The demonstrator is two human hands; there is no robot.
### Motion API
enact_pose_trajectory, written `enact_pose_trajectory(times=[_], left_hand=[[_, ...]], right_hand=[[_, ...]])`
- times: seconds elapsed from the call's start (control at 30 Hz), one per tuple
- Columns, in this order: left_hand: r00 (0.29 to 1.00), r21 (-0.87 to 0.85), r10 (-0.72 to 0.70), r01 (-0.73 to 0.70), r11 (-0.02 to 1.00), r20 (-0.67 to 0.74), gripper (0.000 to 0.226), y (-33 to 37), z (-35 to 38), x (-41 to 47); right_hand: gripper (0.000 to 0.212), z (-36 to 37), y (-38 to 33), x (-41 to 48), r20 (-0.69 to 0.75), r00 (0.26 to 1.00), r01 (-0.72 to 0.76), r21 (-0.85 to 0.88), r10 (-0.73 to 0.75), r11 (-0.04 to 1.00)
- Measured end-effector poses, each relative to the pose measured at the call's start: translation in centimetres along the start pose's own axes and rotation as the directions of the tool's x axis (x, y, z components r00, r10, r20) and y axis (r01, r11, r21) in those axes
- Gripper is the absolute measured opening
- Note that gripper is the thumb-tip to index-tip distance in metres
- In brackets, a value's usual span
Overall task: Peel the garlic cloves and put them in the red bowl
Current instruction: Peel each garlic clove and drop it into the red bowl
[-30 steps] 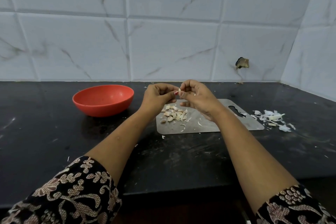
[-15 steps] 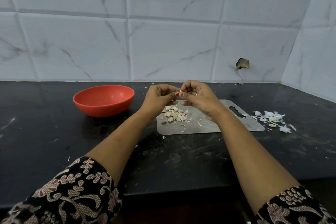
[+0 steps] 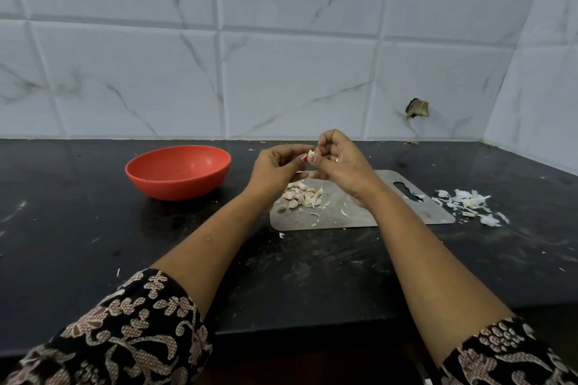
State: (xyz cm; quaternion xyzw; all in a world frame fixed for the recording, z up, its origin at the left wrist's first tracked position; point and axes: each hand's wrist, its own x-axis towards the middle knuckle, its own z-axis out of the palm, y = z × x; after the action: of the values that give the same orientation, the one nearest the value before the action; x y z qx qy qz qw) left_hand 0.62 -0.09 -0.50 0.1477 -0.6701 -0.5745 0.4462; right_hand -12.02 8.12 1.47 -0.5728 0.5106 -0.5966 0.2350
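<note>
My left hand (image 3: 275, 169) and my right hand (image 3: 341, 159) meet above the steel cutting board (image 3: 353, 216), and both pinch one small garlic clove (image 3: 311, 153) between their fingertips. Only a pale tip of the clove shows. Below the hands a pile of several unpeeled garlic cloves (image 3: 301, 195) lies on the left part of the board. The red bowl (image 3: 178, 172) stands on the black counter to the left of my left hand, and its visible inside looks bare.
A heap of white garlic skins (image 3: 469, 205) lies on the counter right of the board. A few skin scraps are scattered on the board and counter. A white tiled wall runs behind, with a corner at the right. The counter's front edge is near my sleeves.
Both hands have stayed together above the board. My right hand's fingers have shifted slightly around the clove, and a bit more of the pale clove shows.
</note>
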Motion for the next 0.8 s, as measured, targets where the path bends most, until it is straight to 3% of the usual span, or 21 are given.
enact_pose_trajectory(times=[0.3, 0.53, 0.73, 0.8], left_hand=[[0.995, -0.096, -0.026, 0.017, 0.995, -0.092, 0.013, -0.1, 1.0, -0.1], [0.994, -0.196, -0.092, 0.081, 0.977, -0.053, 0.01, -0.2, 1.6, -0.2], [0.988, -0.225, -0.142, 0.124, 0.966, -0.065, 0.011, 0.0, 1.5, -0.1], [0.986, -0.207, -0.152, 0.136, 0.969, -0.062, 0.014, 0.1, 1.3, 0.0]], right_hand=[[0.026, 0.4, 0.0, 0.1, -0.044, 0.999, 0.033, -0.001, -0.033, 0.999], [0.022, 0.3, 0.2, 0.3, -0.095, 0.995, -0.002, 0.001, 0.002, 1.0], [0.019, -1.0, 0.0, 0.4, -0.042, 0.983, -0.178, -0.027, 0.177, 0.984], [0.025, -1.8, -0.2, 0.1, -0.007, 0.961, -0.274, -0.144, 0.276, 0.951]])
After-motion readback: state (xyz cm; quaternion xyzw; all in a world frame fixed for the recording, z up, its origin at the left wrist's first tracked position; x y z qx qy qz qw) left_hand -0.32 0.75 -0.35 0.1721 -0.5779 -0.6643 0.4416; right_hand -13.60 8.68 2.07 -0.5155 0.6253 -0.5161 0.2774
